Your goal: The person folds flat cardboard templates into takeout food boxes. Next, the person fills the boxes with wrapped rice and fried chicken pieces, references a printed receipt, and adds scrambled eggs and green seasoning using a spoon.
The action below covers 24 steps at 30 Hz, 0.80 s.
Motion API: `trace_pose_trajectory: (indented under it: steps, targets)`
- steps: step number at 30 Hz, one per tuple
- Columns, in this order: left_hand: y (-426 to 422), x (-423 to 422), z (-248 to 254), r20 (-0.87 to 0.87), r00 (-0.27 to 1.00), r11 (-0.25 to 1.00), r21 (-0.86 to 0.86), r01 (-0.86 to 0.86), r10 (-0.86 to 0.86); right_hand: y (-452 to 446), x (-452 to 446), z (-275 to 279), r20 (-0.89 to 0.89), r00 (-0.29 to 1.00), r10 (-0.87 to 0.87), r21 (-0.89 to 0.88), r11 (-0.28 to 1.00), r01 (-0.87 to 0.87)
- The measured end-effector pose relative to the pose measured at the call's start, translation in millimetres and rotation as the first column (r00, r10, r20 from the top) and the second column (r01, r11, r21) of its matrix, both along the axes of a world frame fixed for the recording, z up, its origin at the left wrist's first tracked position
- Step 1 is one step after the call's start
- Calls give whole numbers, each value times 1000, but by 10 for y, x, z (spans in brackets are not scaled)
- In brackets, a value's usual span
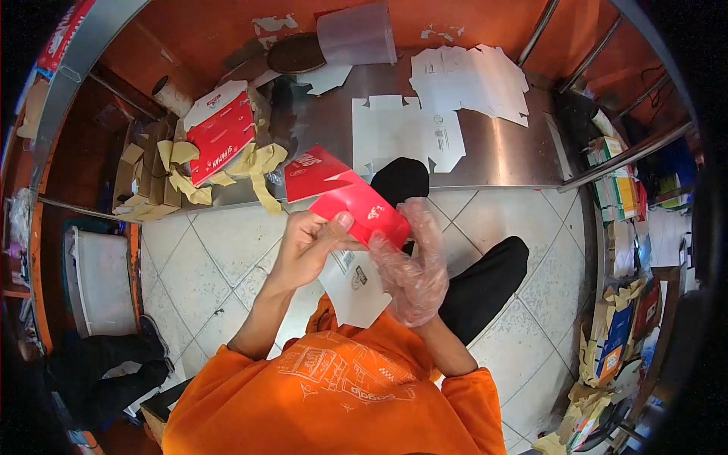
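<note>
Taking twelve o'clock as straight ahead, flat red cartons (222,140) are lying at about eleven o'clock from the left hand (307,254), amid torn wrapping paper (269,163). That bare hand is pinching the red carton (350,203) narrowly, its thumb pressing the near face at the lower edge; the other fingers are mostly hiding behind. The red carton is sitting between the hands, at one o'clock from the left and between ten and eleven from the right hand (415,280), its long axis running from ten to four o'clock. Neither hand is clearly nearer, since both are touching it. A white panel (353,292) is hanging below; whether it belongs to the same piece is staying unclear. The right hand, wearing a clear plastic glove, is cupping the four o'clock end; the crinkled film is blurring its fingertips, and that end's fold is going unseen. White flat sheets (470,83) are resting near one o'clock from this hand, on the metal bench (516,152).
</note>
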State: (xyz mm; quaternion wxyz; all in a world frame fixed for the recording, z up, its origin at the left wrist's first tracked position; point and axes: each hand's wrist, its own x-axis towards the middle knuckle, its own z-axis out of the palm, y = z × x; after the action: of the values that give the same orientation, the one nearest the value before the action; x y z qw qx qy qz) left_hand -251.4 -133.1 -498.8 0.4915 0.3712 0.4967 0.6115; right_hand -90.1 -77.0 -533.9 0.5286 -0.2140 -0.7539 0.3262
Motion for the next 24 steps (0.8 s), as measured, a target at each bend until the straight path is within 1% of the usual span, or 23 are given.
trace_pose_trajectory:
  steps: [1,2,4,5,6,7,9,11,12,14,15,17,18,19,20,21,22,23,24]
  targets:
    - [-29,-22,-154,49,997,998,26,64,-65,-6,-8,-48,-53,998,-23,-62,998,20]
    - [-39,-7,-174,96,987,990,55,127,-132,-12,-16,-95,-109,993,-48,-124,992,35]
    - [-58,101,-147,99,990,995,22,96,-98,34,7,-145,-124,987,-102,4,995,103]
    - [-56,107,-174,168,985,999,9,48,-49,55,-5,-132,-131,983,-129,57,989,137]
    - [-62,111,-214,237,971,1000,-8,-1,3,49,2,-103,-129,983,-133,53,989,140]
    - [-61,55,-290,240,969,997,-55,-47,58,32,26,-55,-98,986,-134,56,989,140]
    - [-47,86,-222,245,967,996,-68,-53,68,2,80,-11,-65,988,-140,57,988,144]
    - [-25,107,-147,248,967,997,-55,-51,63,-2,167,0,171,985,12,-4,1000,-12]
    - [-28,97,-147,249,967,997,-57,-48,61,6,186,22,171,985,10,-6,1000,-9]
    - [-30,53,-146,214,974,995,-81,-62,78,54,206,96,224,972,76,-15,997,-75]
    - [-34,33,-168,199,977,995,-77,-63,77,85,219,115,225,972,74,-15,997,-72]
    - [-17,92,-111,196,975,993,-79,-90,104,116,249,132,328,944,30,105,992,-68]
    - [-10,112,-89,192,972,990,-77,-121,134,108,248,110,329,944,28,104,992,-66]
    - [-21,101,-136,192,972,990,-77,-120,133,101,237,73,280,960,5,138,989,-45]
    - [-29,89,-186,87,985,989,-39,-144,147,97,226,52,229,973,-15,171,985,-25]
    - [-47,96,-205,34,987,988,-19,-155,155,103,227,49,229,973,-13,172,985,-27]
    - [-57,109,-203,-18,986,986,0,-166,166,108,240,44,266,964,-12,204,978,-44]
    - [-40,186,-89,-57,981,982,19,-186,187,114,246,58,302,953,-14,236,970,-60]
    - [-30,227,-27,-95,974,978,39,-204,207,121,262,93,303,953,-14,236,970,-61]
